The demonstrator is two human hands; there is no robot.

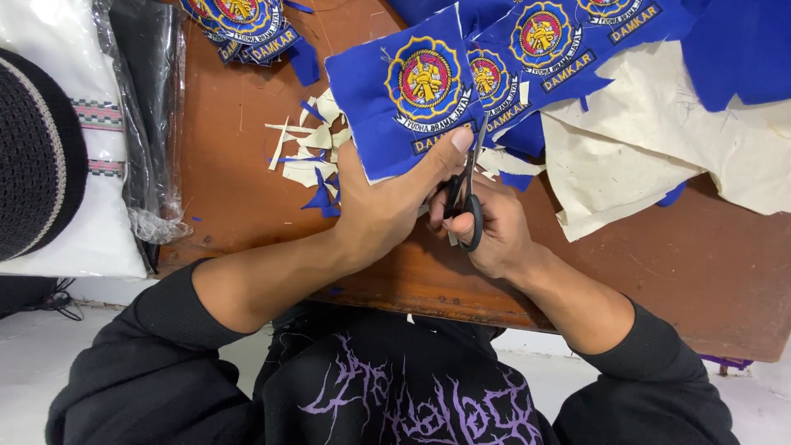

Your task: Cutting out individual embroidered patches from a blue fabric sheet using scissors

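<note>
On the worn brown wooden table, past small cream and blue fabric scraps, your left hand pinches the lower edge of a blue cloth piece with a round embroidered emblem; your right hand grips black-handled scissors at that edge, beside cream backing fabric.

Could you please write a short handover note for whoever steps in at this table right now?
Left hand pinches the blue embroidered patch cloth, thumb on its lower edge. Right hand holds black scissors, blades up at that edge. Done: a stack of trimmed patches at the table's far left, offcuts beside the left hand. Left: a joined strip of uncut patches on cream backing.
</note>
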